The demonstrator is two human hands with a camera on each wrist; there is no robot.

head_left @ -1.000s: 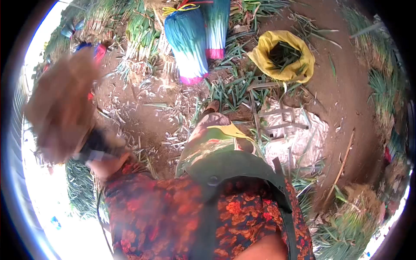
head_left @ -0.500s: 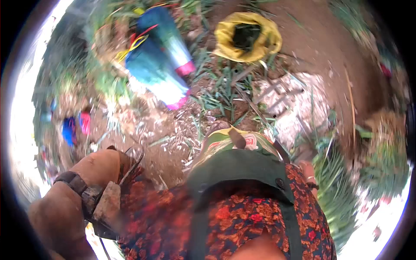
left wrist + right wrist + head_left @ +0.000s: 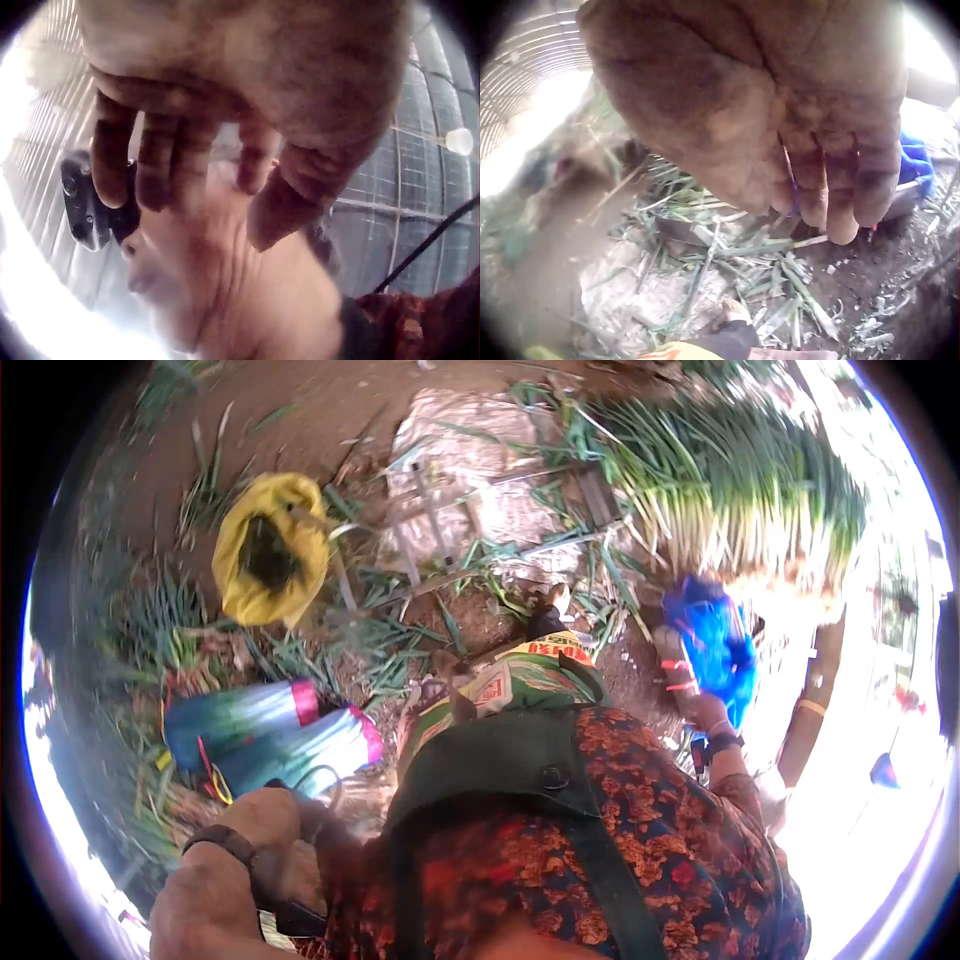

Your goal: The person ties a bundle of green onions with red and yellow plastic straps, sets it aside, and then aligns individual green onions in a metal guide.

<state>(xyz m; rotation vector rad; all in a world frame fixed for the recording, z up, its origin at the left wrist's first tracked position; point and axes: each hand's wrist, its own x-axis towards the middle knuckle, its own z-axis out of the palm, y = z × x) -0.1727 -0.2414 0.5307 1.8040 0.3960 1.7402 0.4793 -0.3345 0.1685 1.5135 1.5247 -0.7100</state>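
My left hand (image 3: pixel 195 910) is raised close to the head camera at the lower left, a dark strap round its wrist. In the left wrist view the same hand (image 3: pixel 247 82) hangs with loosely bent fingers (image 3: pixel 154 169) in front of a person's chin and neck, nothing between them. My right hand (image 3: pixel 705 710) reaches out at the right, beside a bright blue bundle (image 3: pixel 715 635) with pink-red bands (image 3: pixel 680 675) near it. Seen from the right wrist, that hand (image 3: pixel 780 112) is stretched out, fingers together, and part of the blue material (image 3: pixel 915 161) shows behind it.
A row of green onions (image 3: pixel 730 490) lies at the upper right. A metal frame (image 3: pixel 430 520) stands on a pale sheet (image 3: pixel 450 435). At the left are a yellow sack (image 3: pixel 235 585) with greens and two wrapped onion bundles (image 3: pixel 240 720). Cut leaves (image 3: pixel 795 292) litter the soil.
The head view has swung to the right, so the sack and wrapped bundles now lie left. My right hand has come out to the blue bundle. The left hand stays raised near my head.
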